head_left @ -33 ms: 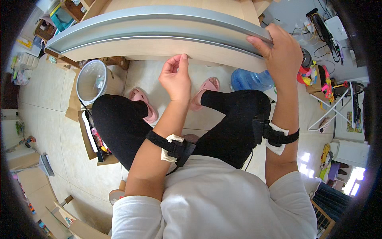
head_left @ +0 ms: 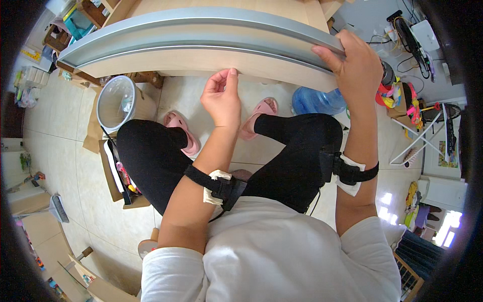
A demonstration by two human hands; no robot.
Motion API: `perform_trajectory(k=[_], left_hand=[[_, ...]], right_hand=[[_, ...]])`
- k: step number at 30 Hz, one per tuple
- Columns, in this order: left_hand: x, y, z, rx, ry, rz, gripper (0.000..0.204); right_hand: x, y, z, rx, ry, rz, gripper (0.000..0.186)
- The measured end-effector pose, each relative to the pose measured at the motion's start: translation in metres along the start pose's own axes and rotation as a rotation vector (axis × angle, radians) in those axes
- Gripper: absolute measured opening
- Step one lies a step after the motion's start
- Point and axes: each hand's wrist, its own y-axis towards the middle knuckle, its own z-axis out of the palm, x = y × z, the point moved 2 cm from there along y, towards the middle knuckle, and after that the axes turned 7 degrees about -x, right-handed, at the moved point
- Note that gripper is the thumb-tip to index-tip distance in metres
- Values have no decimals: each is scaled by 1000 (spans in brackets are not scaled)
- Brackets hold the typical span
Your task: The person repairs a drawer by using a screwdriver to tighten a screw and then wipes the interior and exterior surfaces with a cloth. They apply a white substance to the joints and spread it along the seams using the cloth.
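Observation:
A pale wooden drawer front (head_left: 166, 61) with a grey metal trim (head_left: 211, 19) spans the top, curved by the lens. My right hand (head_left: 359, 65) grips its right end, thumb on the near side of the trim and fingers over the top edge. Below the middle of the panel, my left hand (head_left: 222, 98) is closed with the palm turned up. Its fingers curl inward, and the thumb tip is at the panel's lower edge. Whether anything small sits between those fingers is hidden. Black straps with white pads circle both forearms.
A waste bin (head_left: 126, 105) stands left of my knee, beside an open cardboard box (head_left: 121, 173). Under the panel at right is a blue water jug (head_left: 318, 102). My pink clogs (head_left: 182, 133) rest on the tiled floor. A white folding rack (head_left: 422, 136) stands farther right.

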Motion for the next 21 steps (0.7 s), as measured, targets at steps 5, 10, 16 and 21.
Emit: perform_trajectory(k=[5, 10, 16, 21], left_hand=[[-5, 1, -6, 71, 4, -34, 12], [-15, 9, -29, 123, 55, -83, 11], [-77, 11, -58, 404, 220, -64, 9], [-117, -1, -81, 605, 285, -79, 8]], right_hand=[[1, 0, 0, -44, 7, -24, 53], [-1, -2, -2, -28, 92, -26, 45], [33, -25, -20, -243, 627, -29, 30], [114, -70, 0, 455, 1322, 294, 19]])
